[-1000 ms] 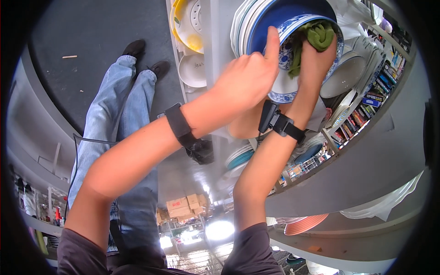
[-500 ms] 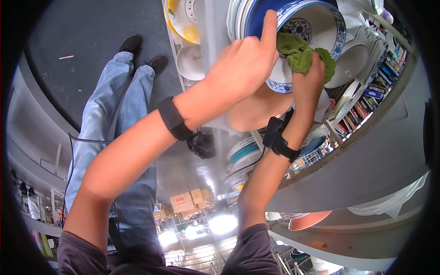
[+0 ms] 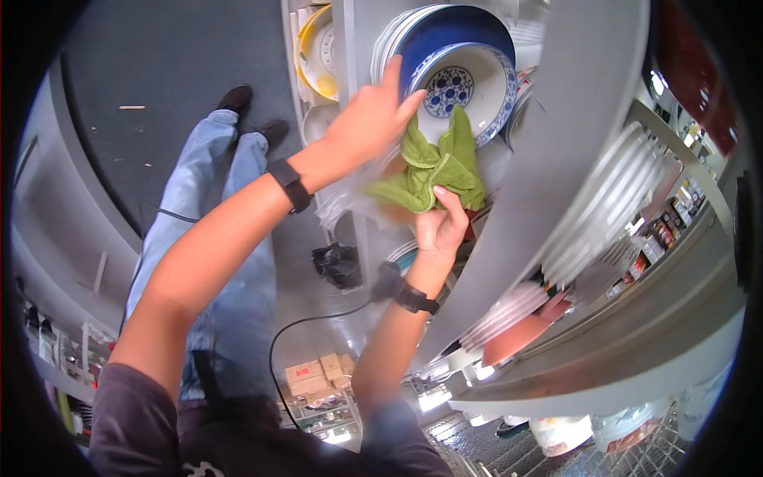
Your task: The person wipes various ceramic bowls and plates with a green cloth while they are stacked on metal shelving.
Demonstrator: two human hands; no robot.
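Note:
A white bowl with a blue floral pattern (image 3: pixel 486 95) faces me, its rim tipped toward me, against a dark blue dish (image 3: pixel 469 24). My left hand (image 3: pixel 366 123) is at the bowl's left edge, thumb lapping over the rim and index finger stretched along the outside; the other fingers are curled and partly hidden. In my right hand (image 3: pixel 441 226) is a green cloth (image 3: pixel 441 171), bunched between thumb and fingers. One corner of it reaches up over the bowl's lower rim, while another hangs blurred to the left.
Stacked dishes fill the shelf behind the bowl. A yellow-rimmed dish (image 3: pixel 326 83) stands at its left. A grey shelf panel (image 3: pixel 556 159) rises close on my right, with white plates (image 3: pixel 608 207) beyond. A black plastic bag (image 3: pixel 338 264) and cardboard boxes (image 3: pixel 318 374) are lower down.
The cloth has come out of the bowl's inside toward me with my right hand, spreading wider. My left hand has shifted left in view. The view has turned, bringing the shelf panel in.

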